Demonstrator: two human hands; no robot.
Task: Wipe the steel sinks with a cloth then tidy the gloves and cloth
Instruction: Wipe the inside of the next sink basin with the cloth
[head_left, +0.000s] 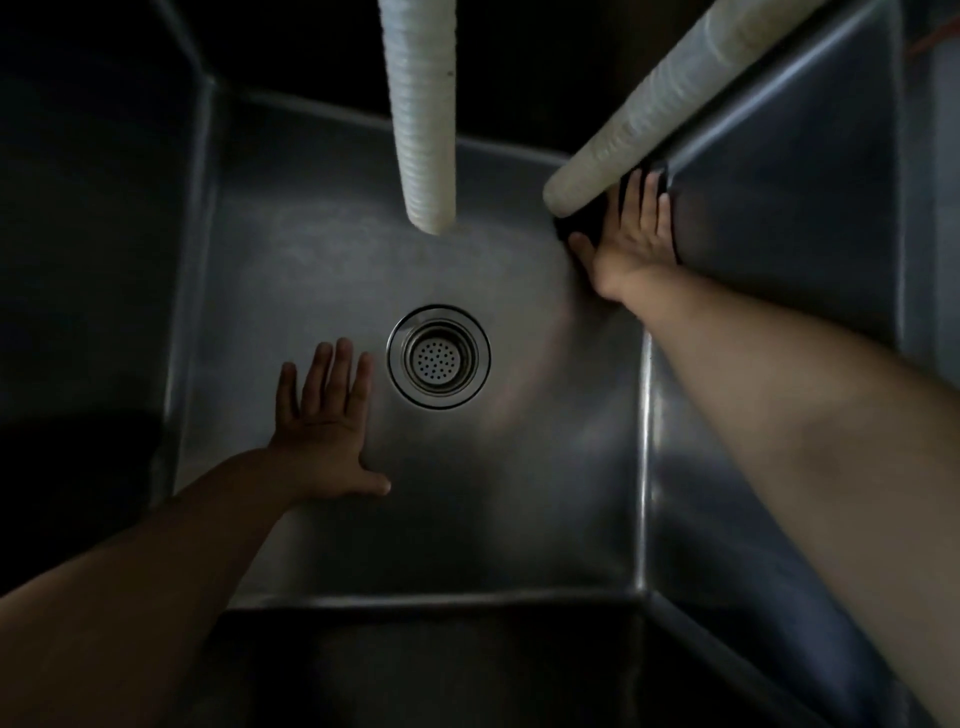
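Note:
I look straight down into a deep steel sink (322, 249). My right hand (631, 239) lies flat with fingers spread on a dark cloth (571, 226), pressing it into the far right corner where the sink floor meets the right wall. The cloth is mostly hidden under the hand and a hose. My left hand (324, 421) rests open and flat on the sink floor, just left of the round drain strainer (439, 357). No gloves are in view.
Two pale ribbed hoses hang into the sink: one (421, 114) straight down over the middle, the other (654, 109) slanting from the upper right to end above my right hand. Steel walls rise on all sides; the left side is in deep shadow.

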